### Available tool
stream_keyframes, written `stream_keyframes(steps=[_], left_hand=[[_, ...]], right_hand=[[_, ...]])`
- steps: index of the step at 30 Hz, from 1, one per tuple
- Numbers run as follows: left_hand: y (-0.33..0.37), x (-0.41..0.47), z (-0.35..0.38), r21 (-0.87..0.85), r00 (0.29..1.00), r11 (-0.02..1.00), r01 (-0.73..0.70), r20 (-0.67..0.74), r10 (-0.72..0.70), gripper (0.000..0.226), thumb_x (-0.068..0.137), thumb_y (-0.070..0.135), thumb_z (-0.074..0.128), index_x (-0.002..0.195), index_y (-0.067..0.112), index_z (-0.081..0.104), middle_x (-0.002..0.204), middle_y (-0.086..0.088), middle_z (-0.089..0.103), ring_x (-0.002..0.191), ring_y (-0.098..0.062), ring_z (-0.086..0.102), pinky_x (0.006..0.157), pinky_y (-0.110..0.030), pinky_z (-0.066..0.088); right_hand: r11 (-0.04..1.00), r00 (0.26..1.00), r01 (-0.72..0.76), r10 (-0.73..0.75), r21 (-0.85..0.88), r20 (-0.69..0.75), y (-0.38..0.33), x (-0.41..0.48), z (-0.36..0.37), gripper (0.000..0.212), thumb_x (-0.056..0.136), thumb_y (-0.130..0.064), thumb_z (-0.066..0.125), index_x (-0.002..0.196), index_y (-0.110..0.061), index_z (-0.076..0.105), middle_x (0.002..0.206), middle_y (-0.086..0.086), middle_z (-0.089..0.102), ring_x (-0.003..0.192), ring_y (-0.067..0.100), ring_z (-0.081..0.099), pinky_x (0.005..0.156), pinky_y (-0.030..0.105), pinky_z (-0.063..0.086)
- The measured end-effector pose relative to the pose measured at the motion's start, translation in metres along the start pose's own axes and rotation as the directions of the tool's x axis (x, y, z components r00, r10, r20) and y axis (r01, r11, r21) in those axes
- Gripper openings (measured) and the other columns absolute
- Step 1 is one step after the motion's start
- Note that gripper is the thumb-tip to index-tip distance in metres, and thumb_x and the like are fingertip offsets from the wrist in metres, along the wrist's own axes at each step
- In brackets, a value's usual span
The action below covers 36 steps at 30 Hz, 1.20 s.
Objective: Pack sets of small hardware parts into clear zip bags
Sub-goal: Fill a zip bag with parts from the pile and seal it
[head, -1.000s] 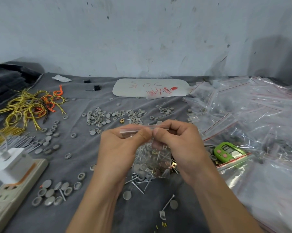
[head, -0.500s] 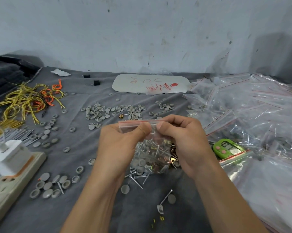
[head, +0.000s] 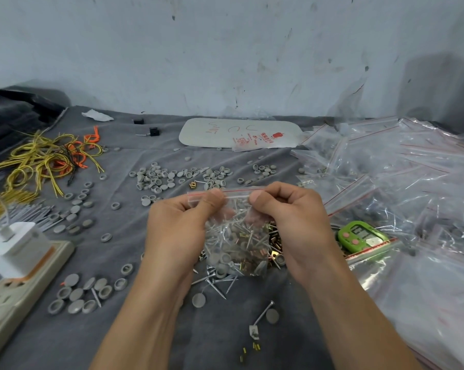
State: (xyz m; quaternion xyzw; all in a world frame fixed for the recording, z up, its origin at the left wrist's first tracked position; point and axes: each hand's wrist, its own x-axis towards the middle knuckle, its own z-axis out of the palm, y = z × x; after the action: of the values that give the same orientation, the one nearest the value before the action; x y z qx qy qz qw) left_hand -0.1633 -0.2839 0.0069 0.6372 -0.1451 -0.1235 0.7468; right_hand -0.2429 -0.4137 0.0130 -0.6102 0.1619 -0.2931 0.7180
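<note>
Sealing a filled bag (head: 236, 244): the left hand (head: 177, 231) and right hand (head: 292, 222) each pinch its red zip strip (head: 236, 193) between thumb and curled fingers, holding the bag in the air just left of the green timer (head: 361, 236); a second ago the thumbs met at the strip's middle, and now they stand apart, the left thumb (head: 212, 201) near the strip's left end, the right thumb (head: 257, 198) toward its right end; the pinch has thus run outward, which suggests most of the closure is pressed, though whether it is fully shut cannot be told; nails, grey caps and brass pieces fill the bag; loose nails (head: 217, 284) lie on the cloth left of the timer, nearer the person; loose caps (head: 156, 177) are scattered farther left and beyond the timer; finished bags (head: 412, 182) are heaped right of and behind the timer; this set appears nearly packed, and that heap is its likely place.
</note>
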Motion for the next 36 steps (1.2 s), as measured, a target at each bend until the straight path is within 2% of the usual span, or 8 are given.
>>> stream_keyframes(steps=[7, 14, 17, 20, 26, 30, 33, 36], left_hand=[[0.000, 0.004, -0.003, -0.071, 0.994, 0.995, -0.065, -0.094, 0.058, 0.015, 0.076, 0.031, 0.081, 0.068, 0.018, 0.082, 0.071, -0.007, 0.077, 0.068, -0.008, 0.073, 0.061, -0.011, 0.052], [-0.001, 0.005, -0.003, -0.143, 0.996, 0.988, -0.050, -0.075, 0.039, 0.017, 0.076, 0.034, 0.077, 0.072, 0.018, 0.083, 0.074, -0.008, 0.077, 0.070, -0.009, 0.072, 0.069, -0.018, 0.056], [0.000, 0.007, -0.006, -0.166, 0.996, 0.986, -0.030, -0.082, 0.017, 0.027, 0.069, 0.042, 0.077, 0.078, 0.018, 0.084, 0.081, -0.010, 0.078, 0.074, -0.014, 0.073, 0.077, -0.030, 0.058], [-0.004, 0.009, -0.007, -0.117, 0.996, 0.993, 0.016, -0.085, -0.026, 0.018, 0.084, 0.036, 0.077, 0.078, 0.020, 0.084, 0.088, -0.005, 0.079, 0.080, -0.013, 0.071, 0.086, -0.032, 0.054], [-0.010, 0.001, -0.006, 0.161, 0.939, 0.983, 0.088, 0.315, -0.136, 0.019, 0.091, 0.014, 0.075, 0.105, 0.025, 0.081, 0.101, 0.004, 0.080, 0.095, -0.009, 0.075, 0.077, -0.017, 0.053], [-0.013, 0.005, -0.003, 0.137, 0.965, 0.984, 0.117, 0.219, -0.146, 0.016, 0.085, 0.005, 0.079, 0.093, 0.019, 0.083, 0.087, -0.009, 0.079, 0.072, -0.015, 0.066, 0.068, -0.022, 0.053], [-0.019, 0.009, -0.002, 0.079, 0.984, 0.989, 0.123, 0.121, -0.132, 0.013, 0.082, 0.001, 0.081, 0.089, 0.013, 0.081, 0.076, -0.013, 0.077, 0.059, -0.013, 0.059, 0.058, -0.021, 0.052], [-0.022, 0.011, 0.002, 0.036, 0.991, 0.992, 0.122, 0.051, -0.124, 0.008, 0.083, 0.006, 0.081, 0.083, 0.013, 0.082, 0.071, -0.010, 0.074, 0.053, -0.012, 0.058, 0.052, -0.020, 0.052]], right_hand=[[0.998, 0.996, 0.052, -0.054, -0.042, -0.064, 0.000, 0.002, -0.005, 0.023, 0.091, 0.002, 0.070, 0.070, -0.007, 0.071, 0.062, 0.008, 0.065, 0.052, 0.011, 0.059, 0.056, 0.017, 0.049], [0.999, 1.000, 0.020, -0.020, -0.047, -0.006, 0.005, 0.004, -0.007, 0.016, 0.092, -0.010, 0.072, 0.077, -0.012, 0.078, 0.072, 0.006, 0.071, 0.065, 0.013, 0.067, 0.069, 0.023, 0.054], [0.922, 0.963, -0.019, 0.121, -0.386, 0.242, 0.009, 0.006, -0.013, 0.008, 0.084, -0.030, 0.081, 0.092, -0.029, 0.079, 0.090, -0.009, 0.079, 0.086, 0.007, 0.074, 0.084, 0.031, 0.055], [0.743, 0.943, 0.078, 0.162, -0.665, 0.291, 0.016, 0.004, -0.009, 0.014, 0.087, -0.016, 0.077, 0.087, -0.029, 0.081, 0.079, -0.012, 0.078, 0.074, 0.004, 0.074, 0.077, 0.032, 0.059], [0.969, 0.997, 0.015, 0.004, -0.246, 0.076, 0.015, 0.009, -0.008, 0.029, 0.091, 0.002, 0.068, 0.080, -0.021, 0.082, 0.075, 0.002, 0.077, 0.067, 0.012, 0.068, 0.065, 0.024, 0.057], [0.988, 0.992, -0.122, 0.122, -0.095, -0.011, 0.016, 0.010, -0.010, 0.022, 0.094, -0.008, 0.069, 0.080, -0.020, 0.081, 0.076, 0.004, 0.077, 0.068, 0.015, 0.069, 0.064, 0.025, 0.057], [0.943, 0.972, -0.196, 0.224, -0.268, 0.078, 0.020, 0.011, -0.013, 0.006, 0.090, -0.026, 0.076, 0.095, -0.026, 0.079, 0.087, -0.007, 0.079, 0.075, 0.004, 0.073, 0.068, 0.024, 0.050], [0.945, 0.976, -0.176, 0.204, -0.276, 0.076, 0.019, 0.012, -0.012, 0.016, 0.086, -0.009, 0.078, 0.096, -0.022, 0.076, 0.080, -0.004, 0.078, 0.064, 0.002, 0.070, 0.052, 0.016, 0.048]])
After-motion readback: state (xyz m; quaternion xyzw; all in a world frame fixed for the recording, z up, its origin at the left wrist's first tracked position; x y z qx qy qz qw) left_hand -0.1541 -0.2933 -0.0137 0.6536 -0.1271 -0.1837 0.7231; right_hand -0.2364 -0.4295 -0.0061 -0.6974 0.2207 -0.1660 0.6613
